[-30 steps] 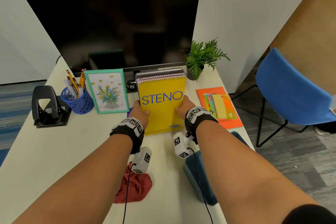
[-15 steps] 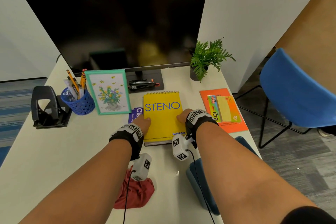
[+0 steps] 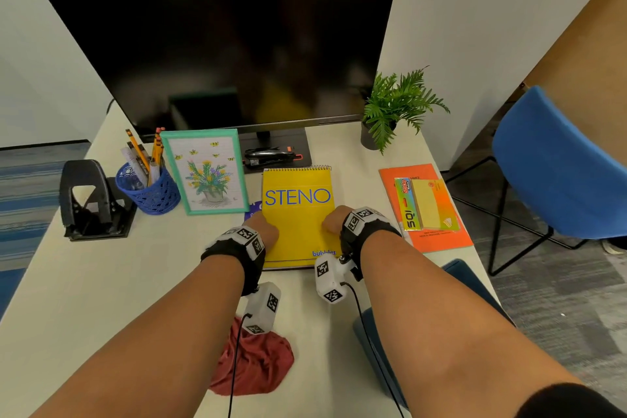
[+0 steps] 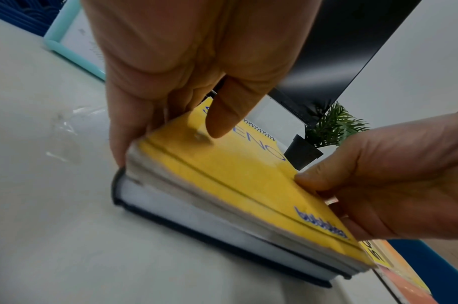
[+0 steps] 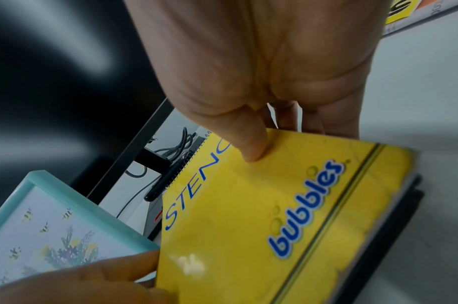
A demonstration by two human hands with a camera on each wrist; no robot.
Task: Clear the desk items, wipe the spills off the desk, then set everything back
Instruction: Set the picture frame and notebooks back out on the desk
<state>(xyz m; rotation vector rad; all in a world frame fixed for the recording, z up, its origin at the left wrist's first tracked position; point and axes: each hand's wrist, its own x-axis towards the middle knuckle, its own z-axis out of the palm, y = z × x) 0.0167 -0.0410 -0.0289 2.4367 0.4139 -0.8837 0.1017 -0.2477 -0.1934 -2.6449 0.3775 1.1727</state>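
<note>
A yellow STENO notebook (image 3: 298, 214) lies flat on a dark-covered book (image 4: 196, 222), in front of the monitor on the white desk (image 3: 118, 282). My left hand (image 3: 261, 227) grips the stack's left edge, thumb on the cover and fingers down its side. My right hand (image 3: 334, 222) pinches the right edge the same way. In the left wrist view my left hand (image 4: 170, 123) and right hand (image 4: 365, 174) hold opposite sides of the notebook (image 4: 235, 168). The right wrist view shows my right hand (image 5: 261, 133) with its thumb on the cover (image 5: 248, 226). A crumpled red cloth (image 3: 252, 363) lies near the front edge.
Behind stand a monitor (image 3: 220, 37) with a stapler (image 3: 271, 156) on its base, a teal picture frame (image 3: 207, 171), a blue pencil cup (image 3: 149, 190), a hole punch (image 3: 91, 200) and a potted plant (image 3: 397, 105). At right lie an orange folder (image 3: 437, 234) with sticky notes (image 3: 424, 204), and a blue chair (image 3: 559, 163) stands beyond.
The notebook stack was held tilted up in both hands a second ago. It has come down flat onto the desk, and both hands remain on its sides.
</note>
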